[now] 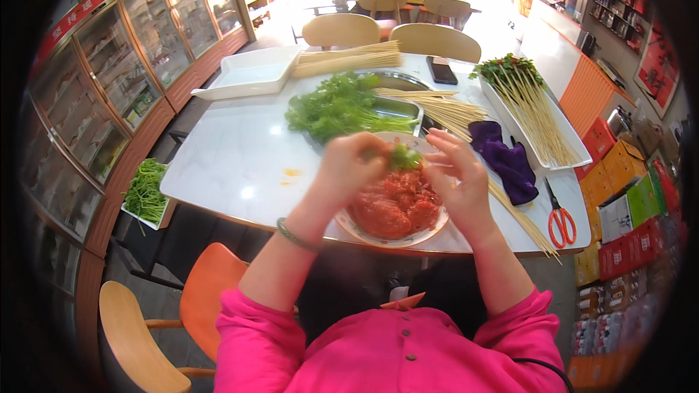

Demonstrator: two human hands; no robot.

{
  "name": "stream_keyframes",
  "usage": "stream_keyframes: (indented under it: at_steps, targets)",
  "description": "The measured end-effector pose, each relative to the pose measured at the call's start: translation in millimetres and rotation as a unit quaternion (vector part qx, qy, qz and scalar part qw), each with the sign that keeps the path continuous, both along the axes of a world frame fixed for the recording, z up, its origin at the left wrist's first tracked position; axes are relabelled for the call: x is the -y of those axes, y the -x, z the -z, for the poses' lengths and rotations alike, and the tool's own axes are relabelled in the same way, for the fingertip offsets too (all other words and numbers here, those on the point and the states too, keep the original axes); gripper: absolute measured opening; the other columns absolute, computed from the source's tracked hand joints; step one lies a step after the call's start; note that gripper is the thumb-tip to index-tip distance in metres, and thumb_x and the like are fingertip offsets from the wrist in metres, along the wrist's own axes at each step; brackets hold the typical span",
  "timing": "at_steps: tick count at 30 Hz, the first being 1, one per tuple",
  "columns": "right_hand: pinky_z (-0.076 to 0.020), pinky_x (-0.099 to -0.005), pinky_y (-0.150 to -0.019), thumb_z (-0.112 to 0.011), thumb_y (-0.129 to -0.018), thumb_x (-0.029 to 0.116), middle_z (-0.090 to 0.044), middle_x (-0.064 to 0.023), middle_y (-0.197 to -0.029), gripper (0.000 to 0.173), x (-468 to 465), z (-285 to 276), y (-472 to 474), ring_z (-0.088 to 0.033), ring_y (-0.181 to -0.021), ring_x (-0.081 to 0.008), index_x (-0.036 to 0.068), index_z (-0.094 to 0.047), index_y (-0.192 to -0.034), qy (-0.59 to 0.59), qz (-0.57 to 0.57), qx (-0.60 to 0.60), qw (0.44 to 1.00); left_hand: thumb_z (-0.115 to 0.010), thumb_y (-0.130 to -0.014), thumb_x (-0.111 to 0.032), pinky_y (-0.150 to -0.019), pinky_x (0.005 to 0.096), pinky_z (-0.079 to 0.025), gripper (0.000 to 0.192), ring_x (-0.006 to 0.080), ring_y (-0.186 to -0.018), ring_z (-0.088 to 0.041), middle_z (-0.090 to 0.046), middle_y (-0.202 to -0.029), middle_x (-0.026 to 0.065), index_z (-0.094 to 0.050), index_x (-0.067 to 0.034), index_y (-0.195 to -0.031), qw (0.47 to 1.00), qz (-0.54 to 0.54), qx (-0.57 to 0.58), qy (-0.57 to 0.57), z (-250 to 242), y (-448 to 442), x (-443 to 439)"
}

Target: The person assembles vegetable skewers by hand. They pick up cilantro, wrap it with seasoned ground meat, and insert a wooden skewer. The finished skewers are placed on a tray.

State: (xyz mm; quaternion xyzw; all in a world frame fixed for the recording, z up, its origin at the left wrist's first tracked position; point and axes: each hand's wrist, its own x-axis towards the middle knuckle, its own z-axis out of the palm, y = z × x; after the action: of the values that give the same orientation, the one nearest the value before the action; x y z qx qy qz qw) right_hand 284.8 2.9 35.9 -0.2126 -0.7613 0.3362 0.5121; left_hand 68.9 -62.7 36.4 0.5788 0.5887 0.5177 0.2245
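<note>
A patterned plate heaped with raw red sliced meat sits at the table's near edge. Over it, my left hand pinches a small folded bunch of cilantro. On the other side of that bunch, my right hand has its fingers spread. Motion blur hides whether its fingertips touch the leaves. Behind the plate, more loose cilantro fills a metal tray. Bamboo skewers lie to the right of this tray, partly resting on its rim.
A purple cloth and orange-handled scissors lie at right. Beyond them, a white tray holds skewers threaded with greens. A white tray, bundled skewers and a phone are at the back. An orange chair stands left.
</note>
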Motion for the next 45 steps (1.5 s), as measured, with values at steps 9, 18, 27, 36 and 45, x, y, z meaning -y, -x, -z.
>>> stream_keyframes:
  at_steps: [9, 18, 27, 36, 45]
  targets:
    - [-0.0551, -0.0248, -0.079, -0.065, -0.1, 0.006, -0.076, -0.006, -0.102, 0.02, -87.4, 18.6, -92.4, -0.068, -0.086, -0.0086, -0.002, -0.073, -0.117, 0.063, 0.17, 0.171, 0.968, -0.071, -0.092, 0.003, -0.078, 0.0241, -0.058, 0.015, 0.0095, -0.087, -0.069, -0.072, -0.099, 0.0052, -0.071, 0.003, -0.107, 0.985, 0.045, 0.167, 0.011, 10.4, 10.9, -14.9]
    - [-0.0549, -0.0474, -0.085, -0.063, -0.086, 0.001, -0.068, -0.0153, -0.108, 0.02, -114.0, 40.9, -106.8, -0.068, -0.095, -0.0379, 0.005, -0.068, -0.105, -0.117, 0.335, 0.43, 0.83, -0.071, -0.092, 0.004, -0.079, 0.0252, -0.059, 0.013, 0.0091, -0.089, -0.067, -0.071, -0.1, 0.0036, -0.071, 0.003, -0.104, 0.987, 0.052, 0.153, -0.015, 17.5, 9.6, -11.4]
    - [-0.0543, -0.0465, -0.08, -0.071, -0.09, 0.017, -0.067, -0.0131, -0.094, 0.011, -102.8, 21.8, -77.5, -0.068, -0.091, -0.0353, 0.007, -0.07, -0.088, -0.149, 0.324, 0.455, 0.816, -0.069, -0.092, 0.004, -0.082, 0.0272, -0.061, 0.013, 0.0093, -0.089, -0.067, -0.07, -0.101, 0.0033, -0.071, 0.004, -0.104, 0.986, 0.062, 0.156, -0.022, 16.8, 12.6, -6.4]
    - [-0.0555, -0.0457, -0.083, -0.071, -0.088, 0.021, -0.071, -0.0155, -0.096, 0.016, -117.6, 39.5, -37.7, -0.07, -0.093, -0.0353, 0.005, -0.073, -0.091, -0.113, 0.242, 0.49, 0.83, -0.071, -0.088, -0.003, -0.073, 0.0259, -0.056, 0.014, 0.0097, -0.079, -0.068, -0.073, -0.089, 0.0069, -0.074, 0.003, -0.1, 0.984, 0.057, 0.165, -0.036, 16.3, 12.6, -3.0]
    - [-0.0566, -0.0468, -0.078, -0.07, -0.088, 0.017, -0.074, -0.0177, -0.087, 0.014, -117.6, 34.0, -36.1, -0.072, -0.085, -0.0362, 0.004, -0.075, -0.089, -0.104, 0.271, 0.458, 0.84, -0.07, -0.09, 0.002, -0.08, 0.0231, -0.055, 0.012, 0.0067, -0.089, -0.064, -0.071, -0.099, 0.0017, -0.072, 0.003, -0.102, 0.981, 0.06, 0.187, 0.011, 3.2, 15.1, 8.3]
